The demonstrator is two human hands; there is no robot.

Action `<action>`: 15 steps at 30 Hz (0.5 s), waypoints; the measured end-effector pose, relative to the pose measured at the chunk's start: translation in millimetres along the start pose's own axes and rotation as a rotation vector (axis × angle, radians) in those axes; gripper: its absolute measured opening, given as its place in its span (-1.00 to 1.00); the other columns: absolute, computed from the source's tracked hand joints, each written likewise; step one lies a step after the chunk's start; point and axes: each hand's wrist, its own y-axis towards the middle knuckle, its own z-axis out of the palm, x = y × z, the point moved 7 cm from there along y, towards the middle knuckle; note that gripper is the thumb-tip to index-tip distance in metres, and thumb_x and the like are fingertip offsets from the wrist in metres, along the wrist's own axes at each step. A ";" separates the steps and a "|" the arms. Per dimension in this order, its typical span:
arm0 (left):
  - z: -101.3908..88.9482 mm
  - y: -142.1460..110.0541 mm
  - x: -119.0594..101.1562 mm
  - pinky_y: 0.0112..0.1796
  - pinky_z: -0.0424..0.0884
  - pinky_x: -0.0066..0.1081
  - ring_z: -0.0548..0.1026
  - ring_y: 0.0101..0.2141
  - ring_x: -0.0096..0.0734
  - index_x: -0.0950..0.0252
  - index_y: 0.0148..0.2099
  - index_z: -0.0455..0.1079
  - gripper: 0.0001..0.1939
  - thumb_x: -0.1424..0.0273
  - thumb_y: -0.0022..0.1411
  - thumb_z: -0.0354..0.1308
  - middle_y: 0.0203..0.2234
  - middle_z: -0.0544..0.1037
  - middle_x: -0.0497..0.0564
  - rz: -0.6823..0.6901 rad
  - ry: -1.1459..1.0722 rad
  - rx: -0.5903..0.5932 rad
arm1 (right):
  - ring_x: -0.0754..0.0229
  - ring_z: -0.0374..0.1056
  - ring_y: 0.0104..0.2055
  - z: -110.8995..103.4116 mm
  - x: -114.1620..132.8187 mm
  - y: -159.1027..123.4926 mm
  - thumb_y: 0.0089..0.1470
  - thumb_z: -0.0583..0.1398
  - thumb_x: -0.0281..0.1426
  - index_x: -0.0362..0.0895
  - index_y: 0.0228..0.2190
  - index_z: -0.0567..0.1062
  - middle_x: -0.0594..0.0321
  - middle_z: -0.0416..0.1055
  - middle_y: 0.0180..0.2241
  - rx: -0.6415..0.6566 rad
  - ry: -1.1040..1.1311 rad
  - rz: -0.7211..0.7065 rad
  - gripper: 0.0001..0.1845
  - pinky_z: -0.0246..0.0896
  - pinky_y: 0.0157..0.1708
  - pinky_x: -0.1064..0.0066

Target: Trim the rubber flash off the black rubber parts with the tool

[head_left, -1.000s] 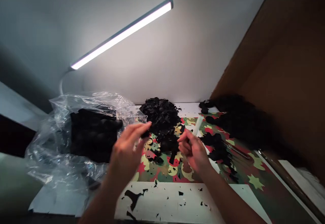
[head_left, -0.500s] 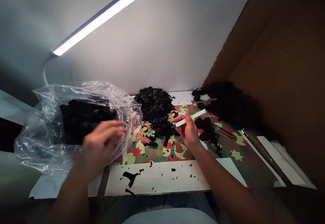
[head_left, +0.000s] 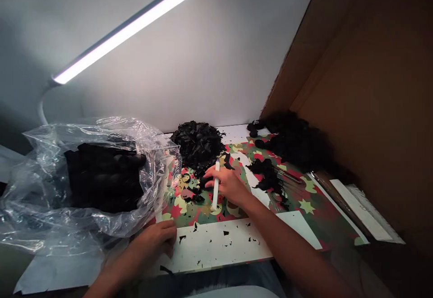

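Note:
My right hand (head_left: 230, 185) is closed around a white pen-shaped tool (head_left: 215, 190), its fingers over loose black scraps (head_left: 196, 195) on the patterned sheet (head_left: 206, 217). One end of the tool points toward me; the kind of tip at the far end is too small to tell. My left hand (head_left: 157, 238) rests at the white front strip (head_left: 219, 248), fingers bent and pressed together, and whatever may be in them is hidden. Just below it lies a black sliver (head_left: 166, 270). Beyond my right hand rises a heap of black cut pieces (head_left: 196, 142).
A clear plastic bag (head_left: 111, 221) with stacked black pieces (head_left: 104, 176) lies at left. On the right are a dark pile (head_left: 297, 140), more black scraps (head_left: 270, 176), slim metal tools (head_left: 289, 175) and a white packet (head_left: 361, 210). A lamp (head_left: 128, 29) shines above; a cardboard wall (head_left: 355, 77) borders the right.
My left hand has come from beside the bag down to the front strip, over where a large black scrap lay. My right hand has moved left, and its tool has swung nearly upright in view.

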 end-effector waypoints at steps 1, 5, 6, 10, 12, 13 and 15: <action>-3.6 6.9 -6.4 -0.36 0.36 -0.45 0.43 -0.43 -0.40 0.24 -0.49 0.34 -0.82 0.59 0.08 0.07 -0.46 0.45 -0.07 0.024 0.019 -0.054 | 0.07 0.45 -0.18 5.2 -0.3 0.4 0.18 0.26 -0.32 -0.07 -0.31 0.62 0.12 0.54 -0.22 0.014 -0.038 -0.014 -0.87 0.34 -0.17 0.29; -12.5 37.9 -36.5 -0.02 0.45 -0.22 0.50 -0.02 -0.18 0.20 -0.02 0.46 -0.73 0.51 0.28 0.06 -0.02 0.49 0.12 0.110 0.105 -0.388 | 0.12 0.39 -0.29 1.4 -17.1 2.4 0.05 0.34 -0.37 -0.07 -0.47 0.59 0.20 0.51 -0.37 -0.122 0.049 0.171 -0.92 0.27 -0.20 0.32; -5.8 45.8 -42.7 0.08 0.40 -0.15 0.42 0.13 -0.10 0.18 0.14 0.39 -0.61 0.47 0.27 0.12 0.15 0.40 0.18 0.150 0.152 -0.396 | 0.13 0.37 -0.32 -4.7 -21.9 2.4 0.03 0.36 -0.34 -0.08 -0.50 0.58 0.22 0.50 -0.42 -0.181 0.079 0.219 -0.88 0.25 -0.22 0.32; 20.7 76.7 -48.3 0.23 0.21 0.09 0.17 0.33 0.10 0.15 0.32 0.24 -0.41 0.28 0.28 0.21 0.37 0.17 0.22 0.235 0.416 -0.402 | 0.20 0.27 -0.47 -33.2 -38.6 2.9 0.08 0.32 -0.13 -0.11 -0.48 0.55 0.28 0.40 -0.54 -0.352 0.153 0.323 -0.69 0.18 -0.40 0.37; 17.8 95.5 -49.2 0.25 0.13 0.15 0.11 0.36 0.13 0.19 0.27 0.31 -0.52 0.27 0.33 0.15 0.38 0.16 0.24 0.244 0.505 -0.462 | 0.23 0.25 -0.50 -43.4 -46.2 2.9 0.06 0.29 -0.02 -0.13 -0.46 0.52 0.31 0.37 -0.54 -0.409 0.222 0.353 -0.60 0.17 -0.46 0.40; 11.7 105.6 -52.3 0.27 0.08 0.16 0.07 0.37 0.14 0.22 0.23 0.34 -0.57 0.31 0.34 0.12 0.38 0.15 0.27 0.252 0.523 -0.500 | 0.24 0.26 -0.50 -46.3 -48.9 3.0 0.04 0.29 0.02 -0.13 -0.46 0.50 0.31 0.37 -0.53 -0.428 0.261 0.362 -0.56 0.17 -0.47 0.41; -8.3 124.1 -62.2 0.26 0.07 0.17 0.03 0.37 0.15 0.29 0.15 0.38 -0.65 0.46 0.34 0.04 0.37 0.15 0.31 0.232 0.493 -0.593 | 0.24 0.28 -0.49 -48.9 -51.6 2.8 -0.02 0.31 0.06 -0.13 -0.47 0.47 0.31 0.38 -0.50 -0.458 0.332 0.372 -0.52 0.19 -0.48 0.42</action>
